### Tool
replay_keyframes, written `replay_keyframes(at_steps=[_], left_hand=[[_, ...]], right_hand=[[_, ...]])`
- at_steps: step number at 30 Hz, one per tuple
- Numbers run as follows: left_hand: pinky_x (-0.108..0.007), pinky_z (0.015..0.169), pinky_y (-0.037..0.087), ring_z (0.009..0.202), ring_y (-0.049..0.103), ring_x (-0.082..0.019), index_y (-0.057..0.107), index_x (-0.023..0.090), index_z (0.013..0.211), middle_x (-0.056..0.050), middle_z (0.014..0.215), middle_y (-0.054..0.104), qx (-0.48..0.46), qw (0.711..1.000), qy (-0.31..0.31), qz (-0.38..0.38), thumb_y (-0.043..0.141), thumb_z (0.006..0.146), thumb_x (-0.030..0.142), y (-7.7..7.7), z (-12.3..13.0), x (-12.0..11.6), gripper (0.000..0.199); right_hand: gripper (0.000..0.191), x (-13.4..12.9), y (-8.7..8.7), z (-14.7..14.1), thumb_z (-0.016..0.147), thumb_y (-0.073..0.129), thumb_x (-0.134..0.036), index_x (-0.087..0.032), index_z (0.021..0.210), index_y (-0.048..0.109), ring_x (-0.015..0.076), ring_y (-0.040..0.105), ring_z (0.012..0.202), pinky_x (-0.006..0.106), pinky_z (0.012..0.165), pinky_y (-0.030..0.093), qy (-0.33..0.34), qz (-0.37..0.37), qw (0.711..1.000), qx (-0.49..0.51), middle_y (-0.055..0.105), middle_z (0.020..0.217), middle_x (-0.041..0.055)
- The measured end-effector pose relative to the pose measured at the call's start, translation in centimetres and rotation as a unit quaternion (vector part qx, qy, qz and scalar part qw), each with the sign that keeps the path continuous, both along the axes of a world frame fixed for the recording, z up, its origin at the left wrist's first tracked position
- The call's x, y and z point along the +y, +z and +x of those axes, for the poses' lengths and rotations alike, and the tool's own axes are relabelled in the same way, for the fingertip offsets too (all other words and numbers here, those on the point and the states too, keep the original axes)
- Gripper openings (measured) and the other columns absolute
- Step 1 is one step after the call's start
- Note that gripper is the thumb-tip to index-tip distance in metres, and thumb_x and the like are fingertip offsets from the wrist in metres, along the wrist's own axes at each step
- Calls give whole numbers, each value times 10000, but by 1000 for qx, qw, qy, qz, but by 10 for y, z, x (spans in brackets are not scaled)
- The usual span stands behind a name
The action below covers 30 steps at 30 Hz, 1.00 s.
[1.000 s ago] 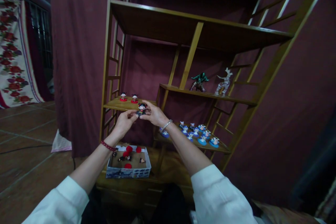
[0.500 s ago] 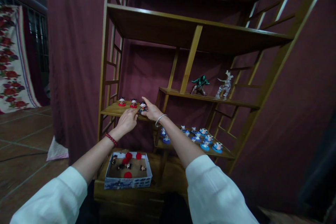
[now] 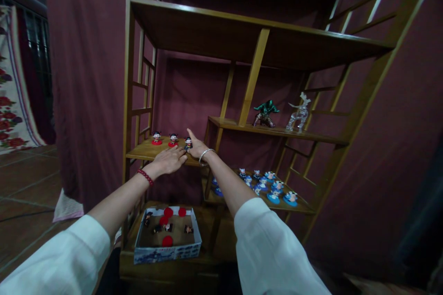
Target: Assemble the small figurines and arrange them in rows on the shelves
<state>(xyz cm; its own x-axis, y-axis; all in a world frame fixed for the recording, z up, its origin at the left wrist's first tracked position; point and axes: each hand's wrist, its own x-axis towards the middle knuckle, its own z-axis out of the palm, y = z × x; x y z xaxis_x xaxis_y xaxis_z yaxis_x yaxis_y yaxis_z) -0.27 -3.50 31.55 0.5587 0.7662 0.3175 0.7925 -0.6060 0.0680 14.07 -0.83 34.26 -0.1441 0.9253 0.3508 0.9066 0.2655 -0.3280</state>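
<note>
Both hands are out at the little wooden shelf (image 3: 141, 152), with a tiny black-haired doll figurine (image 3: 188, 143) standing between them. The left hand (image 3: 168, 160) has its fingers stretched out flat and close together, tips right by the figurine at about 9 o'clock. The right hand (image 3: 198, 148) is spread wide at 3 o'clock, thumb up. The figurine's base is hidden, so I can't tell if the left fingers are gripping it. Two similar figurines (image 3: 164, 138) stand further along at 9 o'clock, and a cardboard box (image 3: 168, 254) sits below at 6 o'clock.
</note>
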Motion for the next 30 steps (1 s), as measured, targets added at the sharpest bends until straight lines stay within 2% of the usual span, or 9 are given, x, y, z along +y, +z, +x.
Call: replay_keyframes(at_steps=[5, 12, 19, 25, 30], left_hand=[[-366, 1044, 191, 1294, 229, -221, 357, 102, 1315, -99, 1388, 313, 27, 999, 6, -31, 144, 861, 474, 7, 4, 9, 624], [-341, 1051, 167, 1310, 179, -210, 330, 72, 1322, -124, 1398, 281, 54, 997, -25, -53, 171, 855, 475, 8, 8, 26, 638], [-367, 1051, 160, 1314, 166, -210, 338, 109, 1321, -96, 1403, 280, 51, 997, -22, -50, 187, 859, 455, 7, 12, 37, 597], [-373, 1045, 178, 1308, 188, -215, 370, 113, 1303, -91, 1383, 327, 37, 998, -35, -37, 197, 857, 443, 5, 13, 40, 581], [-384, 1035, 196, 1302, 207, -222, 398, 148, 1287, -78, 1371, 353, 26, 998, -38, -31, 215, 855, 440, 4, 13, 41, 552]], right_hand=[[890, 7, 3, -4, 715, 558, -115, -217, 1390, -12, 203, 543, 1014, 256, 795, 416, -36, -21, 999, -16, 557, 1148, 112], [910, 13, 5, -9, 708, 562, -108, -212, 1388, -34, 206, 525, 1055, 246, 793, 419, -57, -36, 998, -20, 521, 1205, 136], [921, 20, 5, -9, 712, 560, -111, -230, 1383, -60, 189, 512, 1079, 240, 816, 411, -77, -50, 996, -1, 497, 1241, 122], [897, 26, 0, -7, 678, 556, -94, -219, 1394, 30, 216, 501, 1099, 274, 850, 407, -92, -49, 994, 27, 475, 1263, 130], [876, 29, -4, -4, 664, 559, -103, -226, 1393, 88, 219, 511, 1086, 283, 851, 411, -91, -34, 994, 57, 508, 1237, 101]])
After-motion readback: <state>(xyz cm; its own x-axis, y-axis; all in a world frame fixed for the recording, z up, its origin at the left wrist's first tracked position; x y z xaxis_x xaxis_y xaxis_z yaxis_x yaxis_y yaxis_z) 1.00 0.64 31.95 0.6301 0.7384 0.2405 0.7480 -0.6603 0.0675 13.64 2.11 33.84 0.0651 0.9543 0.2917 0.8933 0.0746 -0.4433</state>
